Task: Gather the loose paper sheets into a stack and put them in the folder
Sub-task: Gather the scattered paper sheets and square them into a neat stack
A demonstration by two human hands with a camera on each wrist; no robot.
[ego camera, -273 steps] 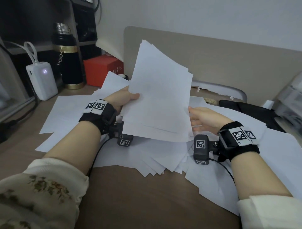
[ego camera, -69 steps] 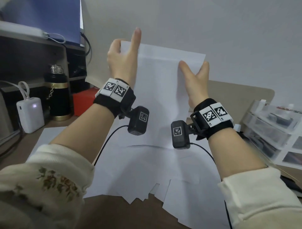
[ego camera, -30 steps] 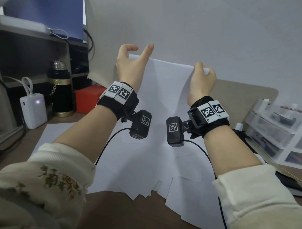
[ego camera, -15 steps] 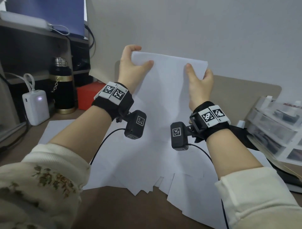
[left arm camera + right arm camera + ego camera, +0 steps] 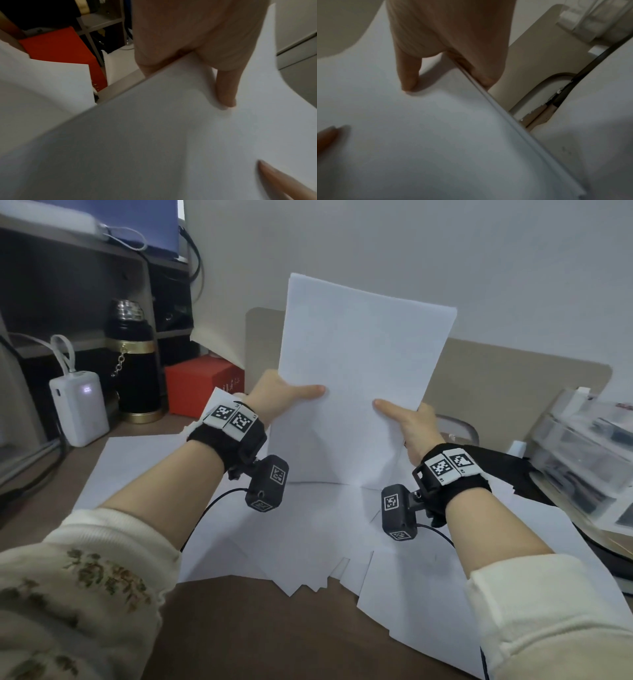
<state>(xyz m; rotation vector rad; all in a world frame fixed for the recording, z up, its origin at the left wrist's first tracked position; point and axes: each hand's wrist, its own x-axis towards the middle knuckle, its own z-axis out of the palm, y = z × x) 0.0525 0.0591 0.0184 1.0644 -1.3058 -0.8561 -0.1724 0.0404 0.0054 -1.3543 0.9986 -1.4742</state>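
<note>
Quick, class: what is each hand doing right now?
Left hand: grips the paper stack at its left edge.
Right hand: grips the same stack at its right edge.

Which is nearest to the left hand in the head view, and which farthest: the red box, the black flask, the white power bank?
From the left hand:
1. Red box, just left of it, behind the papers.
2. Black flask, further left by the shelf.
3. White power bank, farthest left, at the desk's edge.

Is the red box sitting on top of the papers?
No, the red box stands on the desk behind the loose sheets, beside the black flask.
</note>
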